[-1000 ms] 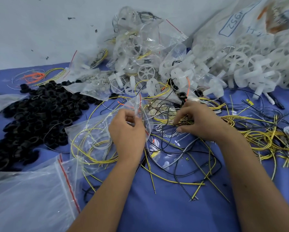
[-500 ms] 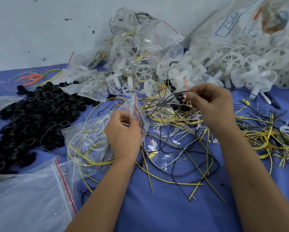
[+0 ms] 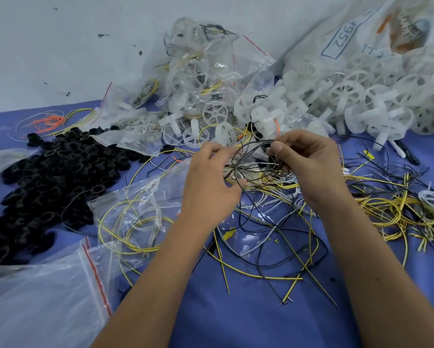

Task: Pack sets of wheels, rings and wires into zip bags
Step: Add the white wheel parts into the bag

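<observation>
Head view: right hand (image 3: pixel 309 159) and left hand (image 3: pixel 211 177) pinch black wire (image 3: pixel 248 151); coil tight before bagging in zip bag (image 3: pixel 135 204).

We have one view only, head-mounted, so no second camera and no overlap to compare. It looks forward and steeply down onto the blue bench (image 3: pixel 236 322), from the near edge toward the far wall (image 3: pixel 60 46). Close range: both forearms enter from the bottom edge, and the left hand (image 3: pixel 208 182) and right hand (image 3: pixel 309 162) sit near centre frame. Wide-angle lens; lines bow toward the edges. The frame reaches left to the pile of black rings (image 3: pixel 47 182), right to the heap of white wheels (image 3: pixel 361 96), and far to where the bench meets the wall. View is tilted slightly, so the far bench edge slopes.
</observation>
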Available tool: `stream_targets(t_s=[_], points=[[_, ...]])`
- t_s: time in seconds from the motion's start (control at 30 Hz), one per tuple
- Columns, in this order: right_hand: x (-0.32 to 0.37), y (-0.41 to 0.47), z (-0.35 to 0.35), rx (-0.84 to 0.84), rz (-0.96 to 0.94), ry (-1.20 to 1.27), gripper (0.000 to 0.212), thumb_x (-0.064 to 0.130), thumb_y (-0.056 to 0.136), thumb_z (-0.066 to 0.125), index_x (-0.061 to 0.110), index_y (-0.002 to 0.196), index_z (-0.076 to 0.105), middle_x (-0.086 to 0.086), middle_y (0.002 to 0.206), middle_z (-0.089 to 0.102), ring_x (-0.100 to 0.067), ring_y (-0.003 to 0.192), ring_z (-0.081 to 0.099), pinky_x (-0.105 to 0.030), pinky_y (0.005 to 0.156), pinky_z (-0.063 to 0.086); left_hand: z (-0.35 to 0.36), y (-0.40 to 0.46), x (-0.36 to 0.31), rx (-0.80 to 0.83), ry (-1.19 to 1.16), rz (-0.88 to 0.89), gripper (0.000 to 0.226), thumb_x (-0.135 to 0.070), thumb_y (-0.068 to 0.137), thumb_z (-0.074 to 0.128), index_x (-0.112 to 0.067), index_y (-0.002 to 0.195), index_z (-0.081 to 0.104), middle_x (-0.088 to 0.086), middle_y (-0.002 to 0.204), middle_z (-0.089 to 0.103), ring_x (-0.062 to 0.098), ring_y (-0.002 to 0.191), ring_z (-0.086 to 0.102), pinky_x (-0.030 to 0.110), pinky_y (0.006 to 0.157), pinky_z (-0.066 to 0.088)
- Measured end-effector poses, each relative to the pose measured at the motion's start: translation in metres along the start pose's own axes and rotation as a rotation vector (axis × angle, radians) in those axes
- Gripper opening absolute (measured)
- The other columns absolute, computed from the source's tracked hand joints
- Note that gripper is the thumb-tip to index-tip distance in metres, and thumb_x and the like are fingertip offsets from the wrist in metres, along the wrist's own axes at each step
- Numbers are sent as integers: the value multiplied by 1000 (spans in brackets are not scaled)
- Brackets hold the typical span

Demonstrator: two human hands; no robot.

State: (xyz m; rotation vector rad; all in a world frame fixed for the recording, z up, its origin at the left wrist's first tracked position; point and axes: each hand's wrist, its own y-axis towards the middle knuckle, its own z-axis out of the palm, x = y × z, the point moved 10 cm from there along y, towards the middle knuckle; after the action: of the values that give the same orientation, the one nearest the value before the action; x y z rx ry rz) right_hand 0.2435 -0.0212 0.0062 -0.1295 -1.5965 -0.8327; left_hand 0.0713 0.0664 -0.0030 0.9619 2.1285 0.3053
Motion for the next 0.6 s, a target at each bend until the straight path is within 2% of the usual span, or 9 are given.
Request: stream_targets(t_s=[0.1,0.2,0.3,0.43,0.5,0.6], points=[[-1,0,-1,-9,-4,20,6,1,91,71,7,89,73,-9,77,72,-5,65,66,-17,57,47,20,15,1,143,144,13,37,-28,86,78,-24,122,69,-3,117,54,20,106,57,31,84,44],[-2,0,-4,-28,-2,30,5,1,90,72,5,90,73,-7,76,71,-5,65,66,-15,61,49,30,27,8,228,262,-2,22,-29,87,76,-15,102,71,6,100,63,28,96,61,34,72,43],[-3,0,-6,-40,9,53,9,2,92,71,10,88,73,-1,74,71,-5,66,65,-15,64,49,33,28,11,270,192,-27,14,-19,84,76,-9,90,69,8,86,68,30,87,63,41,73,50],[-4,0,-11,-90,38,157,13,1,95,66,11,88,70,1,72,71,-13,70,64,-23,71,52,35,22,14,293,191,-11,15,-19,82,78,-15,89,65,1,91,64,24,90,61,37,78,49],[-4,1,-17,-138,57,327,12,0,97,60,7,90,66,-3,72,68,-16,67,62,-24,67,53,34,18,19,286,177,-17,22,-22,82,81,-23,95,64,-3,102,55,19,96,55,33,84,47],[-7,3,-29,-238,96,642,11,4,97,56,9,89,60,-2,72,64,-8,59,56,-15,54,44,27,14,30,234,114,-75,37,-21,78,85,-25,109,64,-1,112,53,20,99,56,35,90,48]])
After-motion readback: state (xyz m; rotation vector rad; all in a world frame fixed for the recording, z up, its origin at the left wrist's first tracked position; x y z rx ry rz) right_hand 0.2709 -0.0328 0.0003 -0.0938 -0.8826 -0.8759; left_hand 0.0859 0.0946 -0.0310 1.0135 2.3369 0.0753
